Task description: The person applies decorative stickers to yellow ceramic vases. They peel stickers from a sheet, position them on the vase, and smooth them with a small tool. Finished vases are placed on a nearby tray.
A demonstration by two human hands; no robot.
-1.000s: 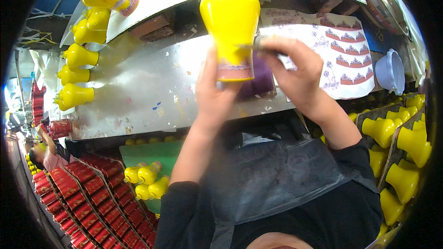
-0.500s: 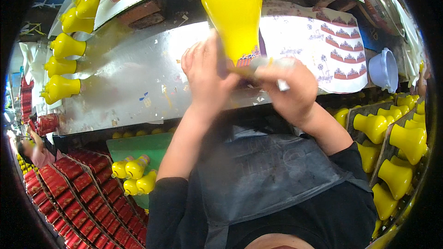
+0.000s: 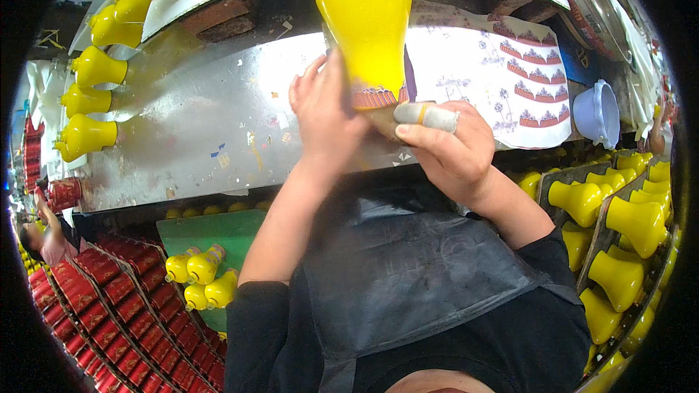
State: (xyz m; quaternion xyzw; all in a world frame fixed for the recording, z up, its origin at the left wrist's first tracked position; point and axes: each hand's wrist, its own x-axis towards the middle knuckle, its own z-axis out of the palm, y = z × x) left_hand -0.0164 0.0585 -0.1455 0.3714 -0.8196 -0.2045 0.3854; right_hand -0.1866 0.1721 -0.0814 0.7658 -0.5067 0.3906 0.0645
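A glossy yellow vase [image 3: 366,18] lies with its narrow patterned end toward me. Along that end runs a red and purple printed band [image 3: 375,97]. My left hand [image 3: 324,113], partly blurred, is at the vase's left side, fingers extended and the index finger against it. Just below the vase's end, my right hand [image 3: 459,145] pinches a flat brown piece [image 3: 386,122], possibly a scraper. A grey wrap [image 3: 429,116] with a yellow band seems to cover the right index finger. Printed sheets [image 3: 466,94] with rows of the same motif lie to the right.
Several yellow vases [image 3: 91,135] line the metal table's [image 3: 175,153] left side. A pale blue bucket [image 3: 598,113] stands at the right. Racks of yellow vases [image 3: 615,273] fill the lower right; red cylinders [image 3: 124,313] are stacked lower left. Another person [image 3: 54,240] is at far left.
The printed band now shows across the vase's end, where before it showed mainly on the right. My right hand has gone from blurred to sharp. The whole view has shifted slightly.
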